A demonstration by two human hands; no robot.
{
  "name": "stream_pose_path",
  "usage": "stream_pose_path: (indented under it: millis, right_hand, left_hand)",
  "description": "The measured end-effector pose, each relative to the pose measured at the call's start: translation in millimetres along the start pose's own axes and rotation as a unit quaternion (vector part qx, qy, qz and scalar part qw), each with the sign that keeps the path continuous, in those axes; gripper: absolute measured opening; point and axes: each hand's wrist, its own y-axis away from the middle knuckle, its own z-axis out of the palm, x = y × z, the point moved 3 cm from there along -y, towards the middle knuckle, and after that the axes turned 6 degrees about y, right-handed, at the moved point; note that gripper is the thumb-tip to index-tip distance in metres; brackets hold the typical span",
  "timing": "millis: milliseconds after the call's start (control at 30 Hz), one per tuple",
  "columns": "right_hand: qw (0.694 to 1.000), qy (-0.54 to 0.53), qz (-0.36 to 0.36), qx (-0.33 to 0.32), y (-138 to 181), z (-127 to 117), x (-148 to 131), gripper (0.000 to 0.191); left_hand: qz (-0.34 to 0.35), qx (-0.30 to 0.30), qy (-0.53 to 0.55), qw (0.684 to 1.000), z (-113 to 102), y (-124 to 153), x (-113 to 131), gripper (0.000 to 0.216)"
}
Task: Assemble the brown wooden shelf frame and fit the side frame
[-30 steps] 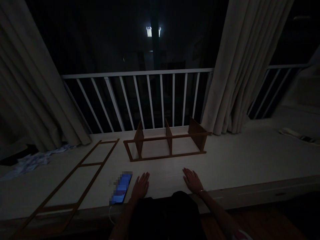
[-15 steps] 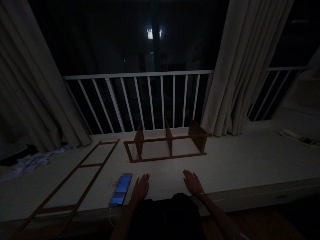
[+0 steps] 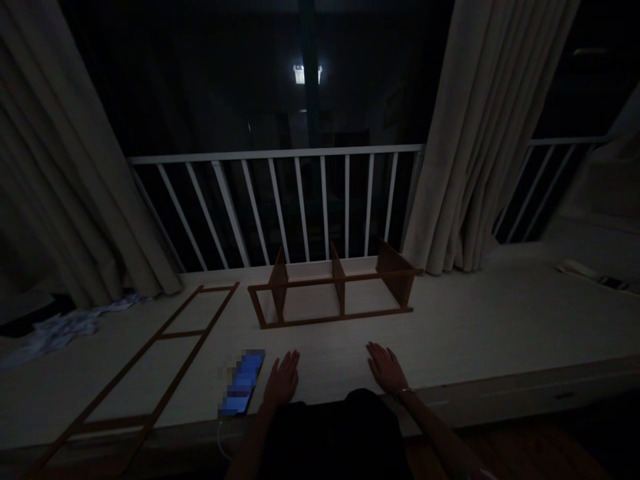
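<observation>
In a dim room, my left hand (image 3: 283, 380) lies flat and open on a pale platform (image 3: 475, 327), fingers stretched forward, holding nothing. My right hand (image 3: 385, 367) rests the same way a little to the right, also open and empty. A lit phone (image 3: 243, 383) with a cable lies just left of my left hand. Beyond both hands stands a brown wooden shelf frame (image 3: 333, 290) with three upright panels. A second flat wooden ladder-like frame (image 3: 150, 367) lies on the platform to the left.
A white railing (image 3: 280, 200) runs along the platform's far edge, with dark space behind it. Pale curtains hang at the left (image 3: 65, 167) and right (image 3: 480, 133). Crumpled paper or cloth (image 3: 65, 327) lies at the far left. A small object (image 3: 593, 275) rests at the far right.
The view has tilted slightly, so everything sits a bit lower in the picture. Both hands stay flat in the same place on the platform.
</observation>
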Motion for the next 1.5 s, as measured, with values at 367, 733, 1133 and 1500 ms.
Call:
stream_pose_path:
  millis: [367,733,1133,1500]
  right_hand:
    - [1.0,0.002,0.001,-0.002,0,4,1,0.047]
    - [1.0,-0.006,0.005,-0.002,-2,3,0,0.047]
    - [1.0,-0.012,0.011,0.003,-1,-3,-2,0.046]
    - [1.0,-0.02,0.015,-0.006,-2,-4,-1,0.047]
  left_hand:
    - [-0.006,0.012,0.0,1.0,3,0,-1,0.05]
    - [-0.016,-0.006,0.017,1.0,0,-1,-2,0.052]
    - [-0.027,-0.011,0.028,0.999,-2,-2,0,0.051]
    - [-0.024,-0.01,0.024,0.999,1,-2,-1,0.051]
